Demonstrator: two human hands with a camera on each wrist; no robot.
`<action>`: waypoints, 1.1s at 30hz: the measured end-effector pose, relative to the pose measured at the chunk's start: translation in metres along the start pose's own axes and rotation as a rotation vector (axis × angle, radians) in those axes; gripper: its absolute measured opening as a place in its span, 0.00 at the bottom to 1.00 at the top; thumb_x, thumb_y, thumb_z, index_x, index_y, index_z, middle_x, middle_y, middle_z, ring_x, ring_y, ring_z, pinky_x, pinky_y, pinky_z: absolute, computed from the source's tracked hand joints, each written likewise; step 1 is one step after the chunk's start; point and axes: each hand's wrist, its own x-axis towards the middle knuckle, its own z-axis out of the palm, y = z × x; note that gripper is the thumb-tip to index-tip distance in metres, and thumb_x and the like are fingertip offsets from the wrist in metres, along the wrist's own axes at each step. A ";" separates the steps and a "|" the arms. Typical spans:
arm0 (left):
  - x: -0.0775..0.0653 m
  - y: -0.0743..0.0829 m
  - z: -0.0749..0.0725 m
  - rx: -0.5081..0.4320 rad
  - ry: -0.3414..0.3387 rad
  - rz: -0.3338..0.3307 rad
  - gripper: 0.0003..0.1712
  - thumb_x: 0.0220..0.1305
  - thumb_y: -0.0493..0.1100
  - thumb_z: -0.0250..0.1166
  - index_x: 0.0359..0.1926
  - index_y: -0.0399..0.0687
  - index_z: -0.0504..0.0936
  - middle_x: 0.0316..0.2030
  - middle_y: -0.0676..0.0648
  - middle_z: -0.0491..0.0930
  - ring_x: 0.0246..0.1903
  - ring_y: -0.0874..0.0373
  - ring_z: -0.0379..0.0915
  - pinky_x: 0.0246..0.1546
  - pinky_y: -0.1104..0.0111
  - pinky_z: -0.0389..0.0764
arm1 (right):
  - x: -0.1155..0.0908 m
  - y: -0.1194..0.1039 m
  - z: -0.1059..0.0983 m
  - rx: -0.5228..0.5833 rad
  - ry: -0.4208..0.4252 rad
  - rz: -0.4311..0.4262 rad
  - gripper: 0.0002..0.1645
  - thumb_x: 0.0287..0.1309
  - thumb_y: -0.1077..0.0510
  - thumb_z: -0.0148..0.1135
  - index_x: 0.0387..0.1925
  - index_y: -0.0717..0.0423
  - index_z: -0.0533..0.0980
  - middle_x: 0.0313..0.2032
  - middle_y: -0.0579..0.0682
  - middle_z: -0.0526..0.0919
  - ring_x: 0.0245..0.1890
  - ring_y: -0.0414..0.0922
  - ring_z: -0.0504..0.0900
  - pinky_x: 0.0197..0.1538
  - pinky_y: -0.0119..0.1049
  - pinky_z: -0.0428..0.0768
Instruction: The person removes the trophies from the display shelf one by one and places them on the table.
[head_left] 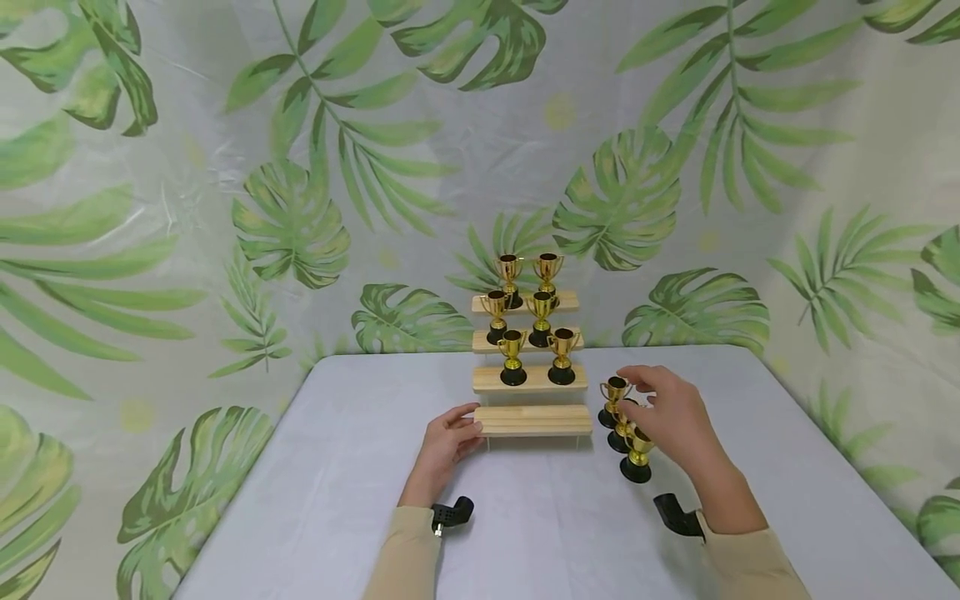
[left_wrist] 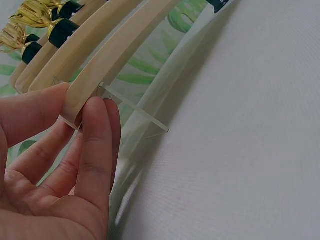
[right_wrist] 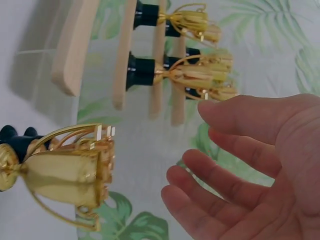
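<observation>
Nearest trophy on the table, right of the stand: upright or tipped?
Upright: in the head view, the nearest trophy stands on its black base on the table, gold cup up.

The head view is bright, the wrist views dimmer; the leaf-print backdrop (head_left: 495, 167) shines faintly, soft shadows edge the white tablecloth (left_wrist: 240, 150).

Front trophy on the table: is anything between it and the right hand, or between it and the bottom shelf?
Nothing visible blocks either way. The right hand hovers near the front trophy, and the bottom shelf lies to its left; the left hand holds that shelf's left end.
</observation>
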 end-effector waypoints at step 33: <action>0.001 0.000 -0.002 -0.034 -0.018 0.006 0.28 0.63 0.32 0.69 0.64 0.36 0.76 0.40 0.44 0.80 0.37 0.57 0.82 0.46 0.63 0.85 | 0.088 -0.039 0.018 0.035 0.004 -0.094 0.24 0.63 0.58 0.69 0.61 0.52 0.78 0.55 0.57 0.80 0.53 0.57 0.78 0.51 0.54 0.82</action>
